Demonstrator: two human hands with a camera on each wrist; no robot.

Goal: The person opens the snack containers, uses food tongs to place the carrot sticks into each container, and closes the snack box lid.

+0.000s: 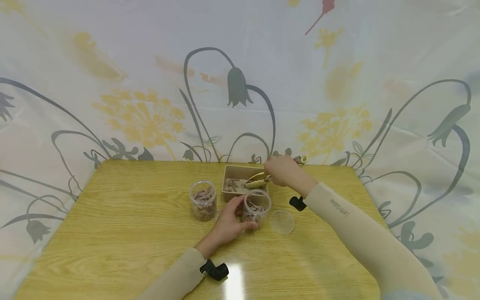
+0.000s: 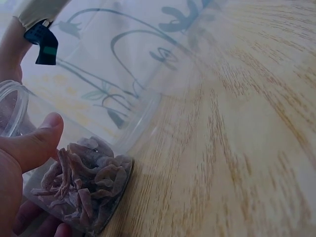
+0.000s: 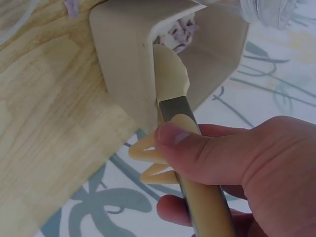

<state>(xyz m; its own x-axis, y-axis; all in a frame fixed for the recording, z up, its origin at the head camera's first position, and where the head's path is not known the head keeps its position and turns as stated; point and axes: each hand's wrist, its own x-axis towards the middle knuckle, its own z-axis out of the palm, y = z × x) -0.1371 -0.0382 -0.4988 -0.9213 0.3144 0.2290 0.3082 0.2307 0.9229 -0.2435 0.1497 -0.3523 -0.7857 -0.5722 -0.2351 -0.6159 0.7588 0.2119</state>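
Observation:
My left hand [image 1: 228,225] grips a clear plastic jar [image 1: 258,213] standing on the table, thumb on its near side. Greyish-purple dried strips [image 2: 81,177] fill its lower part. Past it stands a beige rectangular bin [image 3: 118,54] with more strips [image 1: 232,184] at its left end. My right hand [image 1: 285,171] holds tongs [image 3: 202,202] with cream scalloped tips and metal arms, its thumb along the upper arm. The tips reach into the bin. Whether they pinch a strip, I cannot tell.
A second clear jar [image 1: 203,206] of strips stands left of the bin. A round clear lid [image 1: 282,222] lies right of the held jar, and another lid's edge [image 1: 217,215] shows behind my left hand. A flower-printed sheet [image 1: 150,83] hangs behind the wooden table [image 1: 123,233].

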